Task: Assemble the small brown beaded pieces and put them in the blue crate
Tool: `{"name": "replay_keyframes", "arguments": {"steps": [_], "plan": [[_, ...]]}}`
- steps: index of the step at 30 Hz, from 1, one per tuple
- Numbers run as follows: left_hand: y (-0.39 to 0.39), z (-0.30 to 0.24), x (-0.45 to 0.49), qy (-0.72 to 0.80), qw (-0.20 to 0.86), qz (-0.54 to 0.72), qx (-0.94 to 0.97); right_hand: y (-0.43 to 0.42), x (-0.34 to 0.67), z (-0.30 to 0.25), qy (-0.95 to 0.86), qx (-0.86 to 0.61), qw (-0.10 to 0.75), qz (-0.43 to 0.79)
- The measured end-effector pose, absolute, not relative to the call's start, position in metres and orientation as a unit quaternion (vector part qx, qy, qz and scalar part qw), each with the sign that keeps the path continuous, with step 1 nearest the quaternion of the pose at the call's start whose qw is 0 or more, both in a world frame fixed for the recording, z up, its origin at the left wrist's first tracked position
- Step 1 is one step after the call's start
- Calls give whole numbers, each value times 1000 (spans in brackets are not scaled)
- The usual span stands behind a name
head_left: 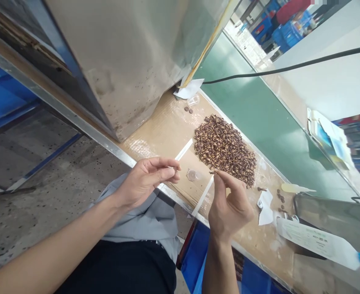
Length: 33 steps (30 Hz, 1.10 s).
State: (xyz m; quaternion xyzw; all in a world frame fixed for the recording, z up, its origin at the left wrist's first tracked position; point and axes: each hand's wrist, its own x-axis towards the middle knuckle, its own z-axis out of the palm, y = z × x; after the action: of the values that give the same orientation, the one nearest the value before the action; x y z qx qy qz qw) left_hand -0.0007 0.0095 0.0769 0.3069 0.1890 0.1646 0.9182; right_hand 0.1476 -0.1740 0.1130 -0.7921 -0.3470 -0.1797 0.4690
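The right hand (230, 208) pinches a small brown piece (212, 172) between thumb and forefinger, just at the near edge of the heap of brown granules (224, 150); the left hand (144, 181) is curled, its fingertips (176, 167) drawn together just left of the heap, though whether they grip anything is hidden. Two white plastic strips (202, 196) lie by the heap's near side, with a clear round disc (192, 174) between them and it; the heap sits on a cardboard sheet (167, 134). The bulk of the granules remains heaped; only small brown pieces (279, 197) lie apart, right of the heap, and two brown discs (188, 109) beyond it; a green conveyor belt (259, 114) runs along its far side.
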Motion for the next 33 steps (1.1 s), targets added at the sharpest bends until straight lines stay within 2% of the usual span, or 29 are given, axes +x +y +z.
{"name": "replay_keyframes", "arguments": {"steps": [6, 17, 33], "plan": [[-1, 85, 0, 153, 960, 105, 210, -181, 133, 133, -283, -779, 540, -145], [-19, 87, 6, 159, 966, 57, 195, -181, 100, 137, -234, -734, 637, 0], [-31, 93, 10, 181, 959, 79, 203, -170, 95, 137, -232, -685, 685, 89]]}}
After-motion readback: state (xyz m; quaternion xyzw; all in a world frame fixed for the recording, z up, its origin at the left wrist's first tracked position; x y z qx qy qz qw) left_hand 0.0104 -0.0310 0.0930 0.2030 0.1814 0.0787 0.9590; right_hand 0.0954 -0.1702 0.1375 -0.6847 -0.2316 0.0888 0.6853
